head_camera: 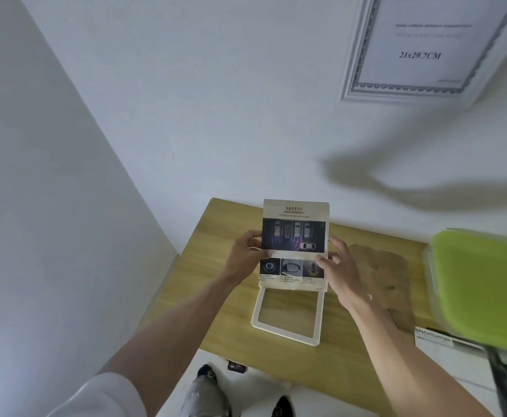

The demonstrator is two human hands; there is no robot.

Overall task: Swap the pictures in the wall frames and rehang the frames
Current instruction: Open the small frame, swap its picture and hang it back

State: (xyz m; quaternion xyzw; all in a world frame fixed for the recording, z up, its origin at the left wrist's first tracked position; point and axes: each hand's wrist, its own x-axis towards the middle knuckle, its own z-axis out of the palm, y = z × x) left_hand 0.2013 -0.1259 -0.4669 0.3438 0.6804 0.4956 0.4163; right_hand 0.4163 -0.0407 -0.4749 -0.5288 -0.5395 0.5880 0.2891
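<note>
- We look down from head height at a light wooden desk (222,296) pushed against a white wall, with two bare forearms reaching out over it.
- Our left hand (243,255) grips the left edge of a printed sheet (294,245), thumb on the front and the fingers curled behind it.
- Our right hand (339,266) holds the sheet's right edge: the thumb presses on the printed face low on that side, and the other fingers are loosely spread at the edge, so the hand is partly open.
- The sheet is held upright above the middle of the desk, near its back edge. It carries the heading "SAFETY", a dark picture of parked cars seen from above, and three small photographs in a row beneath.
- A white picture frame (286,319) lies flat on the desk directly below the sheet. Its near end reaches close to the desk's front edge, and the wood grain shows through its opening; its far end is hidden behind the sheet.
- A brown backing board (387,284), probably cardboard though motion blur makes this unclear, lies on the desk just to the right of the frame, partly under our right wrist.
- A second printed page (438,340) headed "SPECIFICATION" sits at the desk's front right corner.
- A lime-green lidded container (483,284), blurred, fills the right side of the view.
- On the wall above, at upper right, a framed certificate (426,46) hangs tilted, printed "21x29.7CM".
</note>
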